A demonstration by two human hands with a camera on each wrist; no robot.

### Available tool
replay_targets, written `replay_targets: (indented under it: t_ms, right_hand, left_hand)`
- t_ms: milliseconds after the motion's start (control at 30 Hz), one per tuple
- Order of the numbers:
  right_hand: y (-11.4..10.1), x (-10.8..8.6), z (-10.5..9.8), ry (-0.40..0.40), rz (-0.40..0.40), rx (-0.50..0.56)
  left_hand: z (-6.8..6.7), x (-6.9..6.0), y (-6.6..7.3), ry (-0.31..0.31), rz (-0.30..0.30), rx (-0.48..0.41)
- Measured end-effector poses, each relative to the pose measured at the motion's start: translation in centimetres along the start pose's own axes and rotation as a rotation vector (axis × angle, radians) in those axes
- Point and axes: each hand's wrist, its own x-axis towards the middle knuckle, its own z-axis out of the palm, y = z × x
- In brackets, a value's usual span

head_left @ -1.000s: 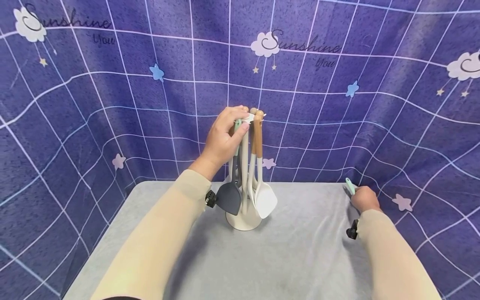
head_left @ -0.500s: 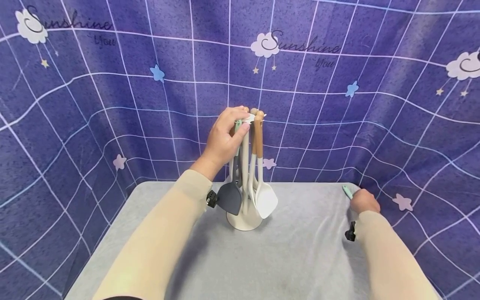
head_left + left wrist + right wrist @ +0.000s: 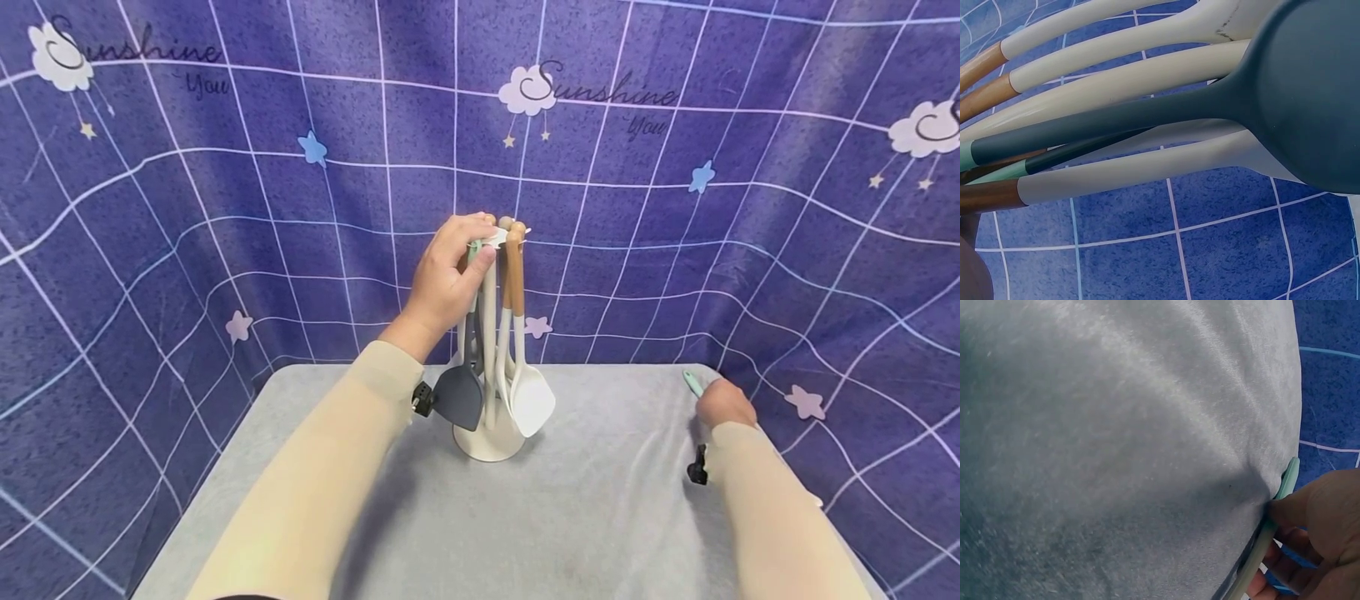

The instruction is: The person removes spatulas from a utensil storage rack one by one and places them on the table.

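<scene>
The left hand (image 3: 450, 271) grips the top of a cream utensil rack (image 3: 487, 443), thumb in front and fingers over the top, beside a green handle. From the rack hang a dark spatula (image 3: 459, 396) with that green handle and a white turner (image 3: 531, 402) with a wooden handle. In the left wrist view the dark spatula (image 3: 1310, 94) fills the right side. At the table's back right, the right hand (image 3: 726, 403) holds a green handle (image 3: 693, 383); the right wrist view shows thumb and fingers around the green handle (image 3: 1288, 481), lying along the cloth edge.
A grey cloth (image 3: 585, 517) covers the table, with wrinkles left of the right hand. A blue-purple curtain (image 3: 600, 167) with white grid lines hangs behind and along both sides. Several other utensils hang close together on the rack.
The right hand has shifted slightly down and toward the person, and its green handle's end has dropped lower and moved a little left. The left hand has kept its hold on the rack.
</scene>
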Motion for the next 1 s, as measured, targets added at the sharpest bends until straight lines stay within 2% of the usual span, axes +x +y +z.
replay_targets:
  t_ms: [333,500,567,667,867,933,1000]
  right_hand:
    - [-0.1,-0.4,-0.6,-0.028,-0.014,-0.022]
    - [-0.5,-0.5,-1.1,-0.024,-0.018,-0.023]
    - [-1.2,-0.3,-1.2,0.002,-0.024,-0.018]
    - [-3.1,0.1,-1.7,0.084,-0.063,0.02]
    - [-10.3,-0.7,-3.8,0.348,-0.271,0.169]
    - [-12.9,-1.3,-4.6,0.4,-0.345,0.227]
    - [-15.3,-2.0,-5.4,0.418,-0.414,0.285]
  left_hand:
    - [0.2,0.2,0.2,-0.004,0.012,-0.01]
    - [0.3,0.2,0.2,0.004,0.018,-0.018]
    - [0.4,0.2,0.2,0.009,0.02,-0.02]
    - [0.4,0.1,0.0,0.013,0.019,-0.016]
    - [0.1,0.0,-0.1,0.014,0.006,-0.015]
    - [0.1,-0.1,-0.1,0.011,-0.001,-0.014]
    - [0.1,-0.1,0.0,0.007,-0.006,-0.011]
